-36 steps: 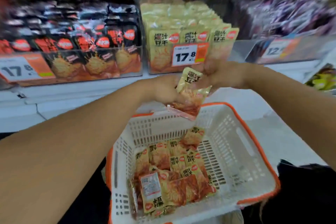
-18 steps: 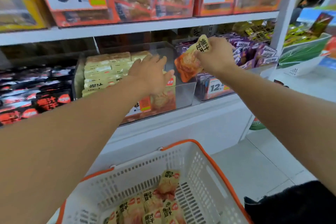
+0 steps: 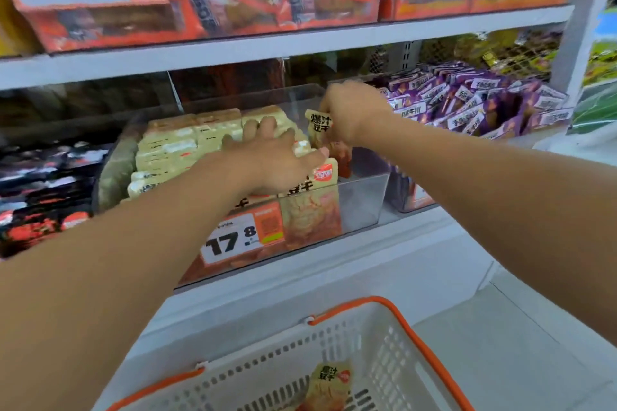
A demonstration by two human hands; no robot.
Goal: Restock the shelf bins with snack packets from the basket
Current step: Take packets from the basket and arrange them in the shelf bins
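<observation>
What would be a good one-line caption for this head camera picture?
Right hand slots a snack packet into the clear bin while left hand steadies the stocked rows.

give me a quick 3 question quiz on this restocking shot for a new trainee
1. True or false: the right hand holds a snack packet over the clear bin.
2. Which price tag is on that bin: A) 9.9 B) 12.8 C) 17.8?
3. What does the left hand rest on?

Key
1. True; it pinches the packet at the bin's open right side.
2. C.
3. The rows of packets already in the bin, fingers spread flat. The basket below has at least one packet left.
</observation>
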